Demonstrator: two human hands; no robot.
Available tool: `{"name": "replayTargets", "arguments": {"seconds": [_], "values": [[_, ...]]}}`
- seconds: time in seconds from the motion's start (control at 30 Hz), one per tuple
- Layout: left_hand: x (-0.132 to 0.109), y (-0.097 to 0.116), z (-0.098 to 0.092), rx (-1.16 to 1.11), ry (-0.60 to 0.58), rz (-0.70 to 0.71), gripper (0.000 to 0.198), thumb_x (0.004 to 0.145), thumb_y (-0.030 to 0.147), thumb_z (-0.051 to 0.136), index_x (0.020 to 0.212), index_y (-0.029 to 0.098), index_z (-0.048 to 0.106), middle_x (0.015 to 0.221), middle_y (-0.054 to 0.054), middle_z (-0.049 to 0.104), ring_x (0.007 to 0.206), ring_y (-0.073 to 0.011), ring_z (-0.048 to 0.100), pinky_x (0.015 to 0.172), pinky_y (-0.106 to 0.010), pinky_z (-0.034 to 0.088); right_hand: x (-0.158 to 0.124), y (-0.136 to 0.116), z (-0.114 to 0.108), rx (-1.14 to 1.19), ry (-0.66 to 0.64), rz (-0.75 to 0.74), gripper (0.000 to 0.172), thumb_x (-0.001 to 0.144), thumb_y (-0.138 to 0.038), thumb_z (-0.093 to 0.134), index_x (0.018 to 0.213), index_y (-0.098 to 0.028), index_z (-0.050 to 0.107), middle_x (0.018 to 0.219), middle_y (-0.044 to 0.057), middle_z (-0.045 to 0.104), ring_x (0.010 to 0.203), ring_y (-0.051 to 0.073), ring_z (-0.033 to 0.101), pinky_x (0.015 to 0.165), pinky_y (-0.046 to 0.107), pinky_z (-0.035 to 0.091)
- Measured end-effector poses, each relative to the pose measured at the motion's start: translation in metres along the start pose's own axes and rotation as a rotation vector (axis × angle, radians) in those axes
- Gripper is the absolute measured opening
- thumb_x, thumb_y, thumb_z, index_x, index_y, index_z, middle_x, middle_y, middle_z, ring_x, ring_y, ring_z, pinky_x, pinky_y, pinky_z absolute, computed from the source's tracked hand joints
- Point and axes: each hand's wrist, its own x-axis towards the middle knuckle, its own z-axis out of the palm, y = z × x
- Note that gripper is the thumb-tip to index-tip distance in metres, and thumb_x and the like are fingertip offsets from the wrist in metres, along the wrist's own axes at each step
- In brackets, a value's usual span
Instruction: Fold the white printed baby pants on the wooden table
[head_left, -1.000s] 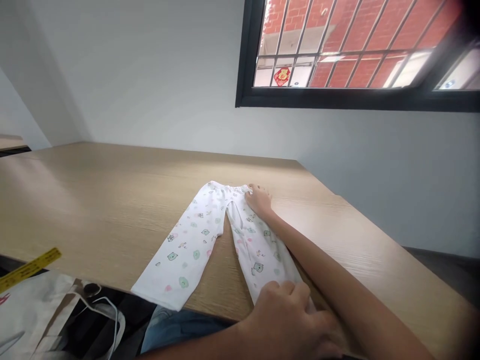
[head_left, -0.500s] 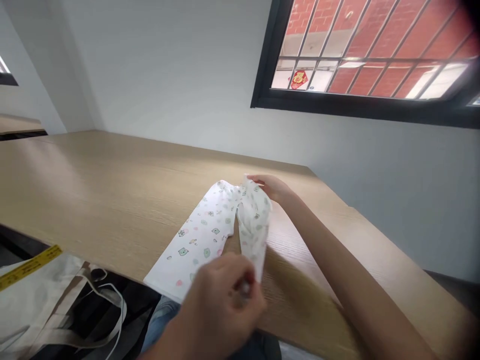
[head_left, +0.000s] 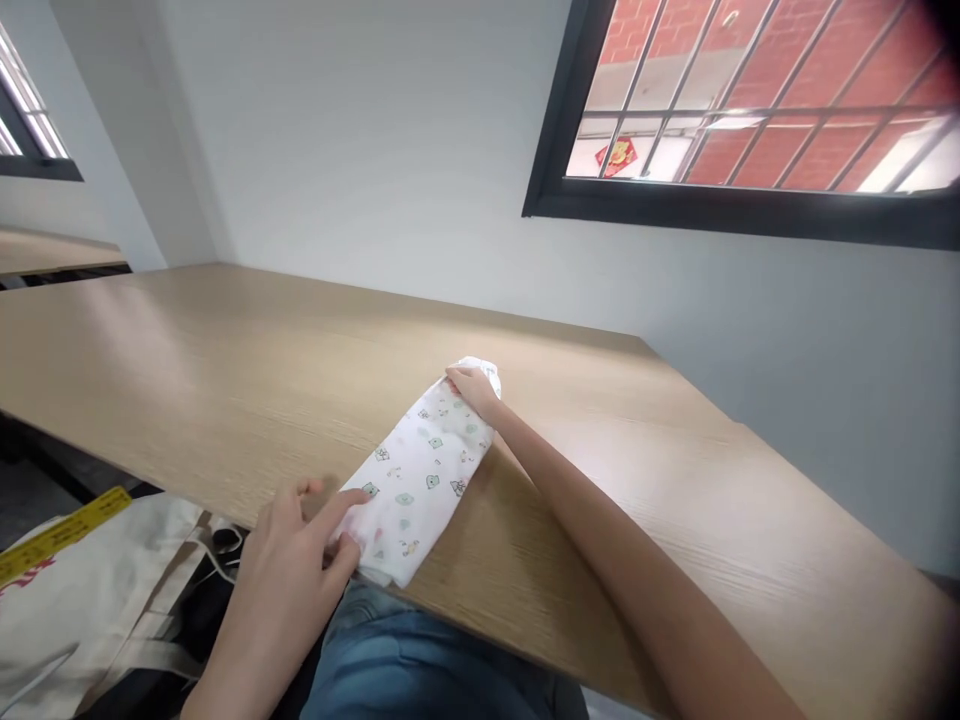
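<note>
A pair of small white printed trousers (head_left: 420, 460) lies folded lengthwise on the table, one leg over the other, with the hems at the near edge. Green, pink and yellow little figures cover the cloth. At the far, gathered waist end, my right hand (head_left: 474, 390) is closed on the fabric, its fingers partly hidden. My left hand (head_left: 300, 540) is beside the hem end with fingers apart. Its index finger lies on the cloth and its thumb touches the lower left edge.
The pale wooden table (head_left: 225, 370) reaches to the wall, under a barred window (head_left: 735, 120). Below its near edge, at left, is a white cloth bag (head_left: 90, 590) with straps and a yellow measuring strip (head_left: 67, 535) on it. My legs in jeans (head_left: 420, 660) are under the edge.
The right trouser leg has been laid over the left one. My left hand has let go and moved left to the hems. My right hand has shifted left along the waist.
</note>
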Motion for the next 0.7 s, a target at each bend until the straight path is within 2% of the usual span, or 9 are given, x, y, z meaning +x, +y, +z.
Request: {"name": "replayTargets", "arguments": {"seconds": [0.03,0.1,0.23,0.37,0.43,0.5,0.57,0.63,0.7], "values": [[0.0,0.001,0.001,0.044,0.045,0.067,0.03,0.077,0.018,0.046,0.098,0.03,0.064,0.118,-0.01,0.043,0.104,-0.0311,0.044,0.084,-0.049,0.038,-0.004,0.002,-0.002,0.007,0.01,-0.016,0.034,0.086,-0.031,0.03,0.095,-0.022,0.062,0.092,0.005,0.064,0.083,0.021,0.059,0.073,0.034,0.048],[-0.002,0.009,0.004,0.061,0.043,0.202,0.035,0.075,0.012,0.046,0.092,0.035,0.066,0.129,-0.007,0.033,0.115,-0.0345,0.034,0.088,-0.055,0.033,-0.011,0.007,-0.009,0.025,0.025,-0.053,0.034,0.084,-0.029,0.032,0.1,-0.024,0.062,0.104,0.001,0.062,0.095,0.02,0.056,0.082,0.032,0.045],[-0.01,0.04,0.009,-0.093,-0.147,0.441,0.039,0.074,0.006,0.045,0.096,0.033,0.062,0.129,-0.006,0.031,0.118,-0.0305,0.03,0.092,-0.053,0.032,-0.021,0.022,-0.028,0.046,-0.001,-0.085,0.032,0.08,-0.023,0.039,0.1,-0.024,0.064,0.115,-0.002,0.059,0.107,0.018,0.051,0.094,0.03,0.037],[-0.005,0.064,0.003,-0.106,-0.275,0.669,0.027,0.073,0.009,0.049,0.093,0.023,0.06,0.127,-0.01,0.036,0.122,-0.0307,0.029,0.098,-0.055,0.025,-0.039,0.028,-0.047,0.068,-0.096,-0.046,0.031,0.084,-0.033,0.041,0.101,-0.025,0.066,0.11,0.0,0.062,0.1,0.021,0.055,0.09,0.034,0.042],[0.014,0.07,-0.003,-0.093,-0.372,0.815,0.023,0.071,0.016,0.056,0.094,0.021,0.059,0.128,-0.01,0.037,0.124,-0.0314,0.029,0.101,-0.054,0.022,-0.054,0.022,-0.055,0.077,-0.19,-0.036,0.035,0.086,-0.043,0.039,0.105,-0.027,0.064,0.112,0.0,0.061,0.1,0.023,0.055,0.088,0.036,0.043],[0.046,0.074,-0.004,-0.137,-0.534,0.967,0.037,0.07,0.027,0.061,0.106,0.023,0.054,0.134,-0.009,0.035,0.125,-0.0308,0.029,0.101,-0.05,0.026,-0.073,0.012,-0.06,0.086,-0.297,-0.034,0.039,0.087,-0.05,0.036,0.109,-0.029,0.062,0.119,-0.001,0.057,0.106,0.025,0.052,0.092,0.038,0.041],[0.084,0.079,0.004,-0.211,-0.669,1.045,0.054,0.075,0.039,0.059,0.124,0.026,0.042,0.139,-0.007,0.032,0.125,-0.0274,0.033,0.099,-0.042,0.034,-0.091,0.003,-0.061,0.12,-0.396,-0.065,0.041,0.09,-0.048,0.03,0.116,-0.03,0.056,0.124,-0.002,0.053,0.112,0.024,0.048,0.096,0.038,0.037],[0.117,0.085,0.022,-0.205,-0.661,1.022,0.057,0.079,0.044,0.053,0.13,0.021,0.037,0.135,-0.009,0.039,0.122,-0.0247,0.037,0.098,-0.038,0.036,-0.103,-0.001,-0.06,0.151,-0.412,-0.11,0.042,0.093,-0.042,0.024,0.123,-0.029,0.05,0.127,-0.002,0.051,0.115,0.021,0.045,0.098,0.036,0.036],[0.137,0.089,0.044,-0.158,-0.64,0.996,0.055,0.083,0.043,0.048,0.129,0.014,0.04,0.131,-0.012,0.044,0.12,-0.0247,0.041,0.097,-0.036,0.036,-0.107,0.001,-0.055,0.111,-0.383,-0.183,0.043,0.094,-0.037,0.018,0.127,-0.027,0.045,0.129,0.0,0.049,0.116,0.019,0.045,0.099,0.035,0.035]]}}
